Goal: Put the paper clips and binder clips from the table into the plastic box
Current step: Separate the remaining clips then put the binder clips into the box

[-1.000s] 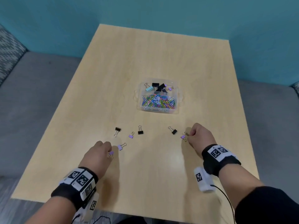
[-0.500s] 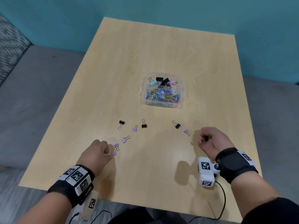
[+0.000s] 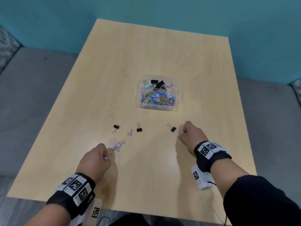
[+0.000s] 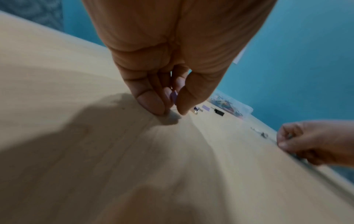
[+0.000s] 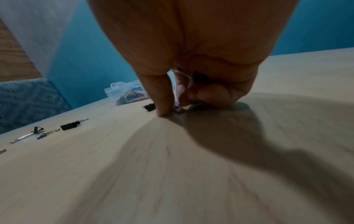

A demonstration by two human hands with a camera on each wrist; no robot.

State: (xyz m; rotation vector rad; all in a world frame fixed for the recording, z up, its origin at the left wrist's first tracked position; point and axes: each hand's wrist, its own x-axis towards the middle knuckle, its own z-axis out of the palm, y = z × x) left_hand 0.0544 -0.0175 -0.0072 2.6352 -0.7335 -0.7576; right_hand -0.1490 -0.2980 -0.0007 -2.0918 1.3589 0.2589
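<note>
The clear plastic box (image 3: 177,101) stands mid-table, with coloured paper clips in its near part and binder clips in its far part. My left hand (image 3: 106,158) (image 4: 170,109) pinches a purple binder clip (image 3: 105,158) (image 4: 174,97) between thumb and fingers, low over the table. My right hand (image 3: 183,134) (image 5: 172,108) pinches another purple binder clip (image 3: 182,133) (image 5: 177,104) against the tabletop. In the right wrist view a black binder clip (image 5: 200,78) is tucked under its curled fingers. Loose on the table lie two purple clips (image 3: 118,145), a black clip (image 3: 116,128), a purple clip (image 3: 129,133) and black clips (image 3: 139,128) (image 3: 172,128).
The wooden table (image 3: 146,54) is ringed by a grey seat (image 3: 32,95) and a teal wall (image 3: 162,12). The box sits about a hand's length beyond the loose clips.
My right hand drew back with a black clip in it, then came forward onto the purple clip that lay beside it. My left hand has stayed near the purple clips and holds one.
</note>
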